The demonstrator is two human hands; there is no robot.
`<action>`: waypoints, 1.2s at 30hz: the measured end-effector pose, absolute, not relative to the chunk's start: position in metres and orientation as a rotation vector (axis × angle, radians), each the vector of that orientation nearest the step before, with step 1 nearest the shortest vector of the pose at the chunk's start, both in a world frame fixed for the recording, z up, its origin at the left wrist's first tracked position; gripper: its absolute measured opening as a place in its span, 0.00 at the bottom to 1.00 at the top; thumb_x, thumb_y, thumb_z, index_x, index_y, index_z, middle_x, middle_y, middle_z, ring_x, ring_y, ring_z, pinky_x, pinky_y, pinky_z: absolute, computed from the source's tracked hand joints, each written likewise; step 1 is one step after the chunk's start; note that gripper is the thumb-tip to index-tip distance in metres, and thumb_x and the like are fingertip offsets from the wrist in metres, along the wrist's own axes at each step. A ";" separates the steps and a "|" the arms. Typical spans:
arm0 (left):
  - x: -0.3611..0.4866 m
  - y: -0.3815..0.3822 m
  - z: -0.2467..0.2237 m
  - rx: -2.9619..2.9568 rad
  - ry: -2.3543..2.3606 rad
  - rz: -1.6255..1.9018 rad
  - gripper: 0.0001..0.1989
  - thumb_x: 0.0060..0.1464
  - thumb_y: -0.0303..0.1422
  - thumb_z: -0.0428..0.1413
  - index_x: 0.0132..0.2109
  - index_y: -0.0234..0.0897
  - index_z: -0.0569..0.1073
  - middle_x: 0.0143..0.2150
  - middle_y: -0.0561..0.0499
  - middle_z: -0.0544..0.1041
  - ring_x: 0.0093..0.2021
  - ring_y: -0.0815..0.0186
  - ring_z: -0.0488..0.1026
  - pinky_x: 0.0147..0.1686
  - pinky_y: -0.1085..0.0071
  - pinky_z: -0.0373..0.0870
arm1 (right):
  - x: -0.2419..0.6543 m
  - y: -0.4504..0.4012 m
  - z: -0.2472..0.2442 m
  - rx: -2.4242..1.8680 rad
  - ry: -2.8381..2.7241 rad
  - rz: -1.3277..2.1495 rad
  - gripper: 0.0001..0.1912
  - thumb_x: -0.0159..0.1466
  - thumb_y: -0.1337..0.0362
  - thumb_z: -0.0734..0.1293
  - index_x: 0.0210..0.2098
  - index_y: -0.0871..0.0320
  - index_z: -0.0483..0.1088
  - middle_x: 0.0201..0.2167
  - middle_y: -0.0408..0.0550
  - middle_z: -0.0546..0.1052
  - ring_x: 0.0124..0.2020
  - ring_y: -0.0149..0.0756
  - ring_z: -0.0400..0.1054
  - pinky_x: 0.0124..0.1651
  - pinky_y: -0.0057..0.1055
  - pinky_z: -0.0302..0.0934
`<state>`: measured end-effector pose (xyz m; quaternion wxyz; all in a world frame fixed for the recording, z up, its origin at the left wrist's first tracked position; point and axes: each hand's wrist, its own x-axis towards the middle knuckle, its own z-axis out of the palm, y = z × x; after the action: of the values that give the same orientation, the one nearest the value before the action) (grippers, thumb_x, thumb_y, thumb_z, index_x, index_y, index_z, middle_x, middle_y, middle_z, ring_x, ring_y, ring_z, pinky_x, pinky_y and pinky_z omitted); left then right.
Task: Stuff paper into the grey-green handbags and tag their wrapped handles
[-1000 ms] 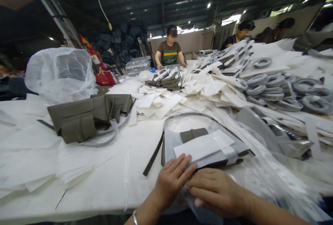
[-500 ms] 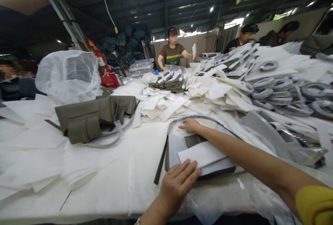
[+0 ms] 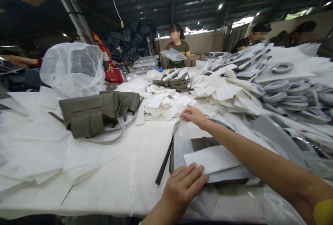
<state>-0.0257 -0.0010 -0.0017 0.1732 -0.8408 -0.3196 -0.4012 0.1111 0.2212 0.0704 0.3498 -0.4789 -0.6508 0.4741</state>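
Note:
My left hand [image 3: 183, 186] lies flat, fingers spread, on the lower left part of a folded white foam sheet [image 3: 212, 160]. That sheet rests on a grey-brown bag [image 3: 205, 143] partly covered by pale grey wrapping. Beyond the bag's upper edge, my right hand [image 3: 194, 116] pinches a small translucent strip [image 3: 183, 124] near the bag's wrapped handle [image 3: 221, 123]. A dark strap [image 3: 165, 160] sticks out from the bag's left side onto the table. My right forearm hides part of the bag.
Another grey-brown bag [image 3: 88, 112] lies left on the white table [image 3: 111, 183], beside white sheets [image 3: 39, 148] and a clear plastic bag [image 3: 74, 67]. White foam pieces [image 3: 223, 88] and wrapped grey rings [image 3: 283, 94] are heaped at the right. A co-worker [image 3: 179, 46] is across the table.
My right hand has closed on the translucent strip and raised it. My left hand stays on the foam sheet. The view has shifted slightly. The co-worker across now has a clear plastic packet.

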 end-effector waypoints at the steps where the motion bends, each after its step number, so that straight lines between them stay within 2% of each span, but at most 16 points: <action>1: -0.025 -0.001 -0.002 -2.378 -0.919 -1.152 0.11 0.65 0.30 0.55 0.52 0.43 0.77 0.54 0.56 0.79 0.55 0.66 0.76 0.50 0.71 0.74 | 0.114 0.214 0.077 -1.186 -1.695 1.241 0.13 0.62 0.56 0.72 0.33 0.59 0.70 0.33 0.50 0.82 0.35 0.35 0.77 0.40 0.29 0.69; 4: -0.024 -0.003 -0.003 -2.389 -0.953 -1.145 0.11 0.65 0.29 0.54 0.52 0.43 0.77 0.54 0.55 0.79 0.55 0.66 0.76 0.52 0.70 0.73 | 0.124 0.179 0.089 -1.050 -1.752 1.264 0.13 0.60 0.55 0.72 0.33 0.58 0.70 0.32 0.48 0.82 0.37 0.36 0.77 0.45 0.31 0.69; 9: -0.024 -0.006 0.000 -2.462 -1.013 -1.056 0.12 0.66 0.30 0.52 0.54 0.40 0.75 0.56 0.51 0.79 0.56 0.63 0.75 0.53 0.66 0.73 | 0.144 0.103 0.080 -0.928 -2.007 1.048 0.07 0.63 0.59 0.70 0.34 0.57 0.74 0.32 0.44 0.81 0.36 0.35 0.76 0.42 0.29 0.68; 11: -0.023 -0.007 -0.001 -2.460 -1.040 -1.082 0.12 0.66 0.30 0.52 0.53 0.38 0.75 0.54 0.49 0.80 0.54 0.63 0.76 0.53 0.66 0.74 | 0.150 0.079 0.069 -0.901 -2.115 0.970 0.05 0.64 0.64 0.67 0.36 0.55 0.76 0.34 0.43 0.81 0.37 0.34 0.76 0.45 0.29 0.68; 13: -0.022 -0.007 -0.003 -2.439 -1.070 -1.124 0.12 0.66 0.31 0.52 0.53 0.37 0.74 0.50 0.48 0.81 0.50 0.62 0.78 0.52 0.65 0.74 | 0.154 0.062 0.059 -0.867 -2.178 0.960 0.08 0.64 0.68 0.65 0.38 0.53 0.77 0.36 0.43 0.82 0.39 0.34 0.76 0.46 0.29 0.68; 15: -0.021 -0.007 -0.006 -2.412 -1.088 -1.166 0.11 0.65 0.31 0.53 0.53 0.37 0.75 0.46 0.46 0.82 0.46 0.62 0.79 0.51 0.64 0.75 | 0.157 0.052 0.053 -0.840 -2.174 0.980 0.09 0.64 0.69 0.64 0.39 0.53 0.77 0.37 0.43 0.82 0.39 0.34 0.77 0.46 0.29 0.69; 18: -0.021 -0.007 -0.010 -2.415 -1.093 -1.214 0.11 0.63 0.29 0.54 0.52 0.36 0.75 0.45 0.43 0.82 0.47 0.60 0.78 0.50 0.64 0.76 | 0.158 0.044 0.050 -0.821 -2.077 1.026 0.09 0.64 0.70 0.65 0.38 0.53 0.77 0.37 0.44 0.83 0.40 0.36 0.77 0.47 0.31 0.70; 21: -0.021 -0.010 -0.014 -2.414 -1.144 -1.276 0.14 0.62 0.28 0.54 0.54 0.36 0.73 0.46 0.41 0.80 0.48 0.58 0.78 0.48 0.63 0.77 | 0.158 0.038 0.049 -0.803 -1.987 1.069 0.08 0.63 0.70 0.65 0.36 0.54 0.76 0.39 0.45 0.83 0.43 0.37 0.77 0.50 0.34 0.70; 27: -0.022 -0.015 -0.025 -2.334 -1.343 -1.353 0.22 0.62 0.34 0.57 0.61 0.36 0.66 0.50 0.40 0.77 0.50 0.56 0.77 0.47 0.61 0.79 | 0.165 0.027 0.043 -0.774 -1.992 0.932 0.07 0.63 0.71 0.67 0.35 0.54 0.76 0.43 0.46 0.82 0.46 0.37 0.76 0.53 0.33 0.69; 30: -0.023 -0.016 -0.022 -2.320 -1.401 -1.387 0.26 0.60 0.36 0.59 0.63 0.35 0.64 0.59 0.35 0.72 0.57 0.55 0.73 0.52 0.61 0.77 | 0.168 0.020 0.041 -0.709 -2.064 0.832 0.07 0.67 0.70 0.66 0.37 0.54 0.76 0.43 0.47 0.81 0.45 0.34 0.76 0.51 0.30 0.70; 33: -0.023 -0.016 -0.015 -2.449 -1.393 -1.283 0.27 0.61 0.28 0.56 0.66 0.37 0.63 0.65 0.38 0.68 0.62 0.56 0.69 0.57 0.61 0.73 | 0.173 0.007 0.040 -0.596 -2.168 0.760 0.08 0.69 0.68 0.64 0.40 0.54 0.76 0.43 0.48 0.81 0.47 0.34 0.75 0.53 0.30 0.69; 36: -0.025 -0.017 -0.011 -2.517 -1.345 -1.197 0.29 0.59 0.18 0.49 0.65 0.40 0.65 0.62 0.46 0.73 0.63 0.59 0.67 0.60 0.59 0.71 | 0.184 -0.011 0.037 -0.704 -2.157 0.743 0.07 0.69 0.65 0.64 0.41 0.52 0.76 0.42 0.48 0.81 0.46 0.36 0.76 0.51 0.31 0.70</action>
<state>-0.0247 -0.0167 -0.0110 0.0234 -0.8132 -0.4345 -0.3865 0.1838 -0.0112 0.0369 0.3685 -0.2741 -0.8399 0.2892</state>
